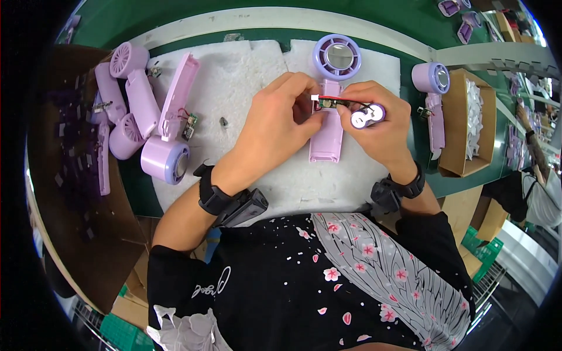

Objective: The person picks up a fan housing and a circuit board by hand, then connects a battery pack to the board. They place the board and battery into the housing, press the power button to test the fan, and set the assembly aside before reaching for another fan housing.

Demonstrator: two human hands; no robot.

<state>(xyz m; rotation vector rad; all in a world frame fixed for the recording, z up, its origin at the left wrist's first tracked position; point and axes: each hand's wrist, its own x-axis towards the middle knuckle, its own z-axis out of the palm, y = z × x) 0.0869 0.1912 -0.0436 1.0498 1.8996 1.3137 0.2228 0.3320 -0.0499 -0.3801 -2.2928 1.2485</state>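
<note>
The person is sitting at a desk [234, 20] with a white foam mat [246, 88] lying on top of it. Both hands are meeting over the middle of the mat.

The left hand [275, 126] is curling its fingers and pinching a tiny green circuit board [325, 103] with its thumb and fingertips. A small white plug [314, 97] with red wire is sticking out just beside the board. The right hand [377, 126] is closing around a purple battery [367, 116], and the white round end of the battery is peeking out between its fingers. The board and the battery are almost touching, and thin wires are running between them.

Right under the hands, a purple fan [332, 88] is lying flat on the mat. Its round head is pointing away from the person, and its open handle is pointing toward the person.

On the left side of the mat, an opened fan shell [172, 117] is lying with a little board hanging by its wires. Next to it, more purple fan parts [120, 99] are piling up at the edge of a brown cardboard box [76, 193]. On the right, another purple fan [432, 96] is lying beside a small cardboard box [462, 123] with white bits in it. Both wrists are wearing black bands.
</note>
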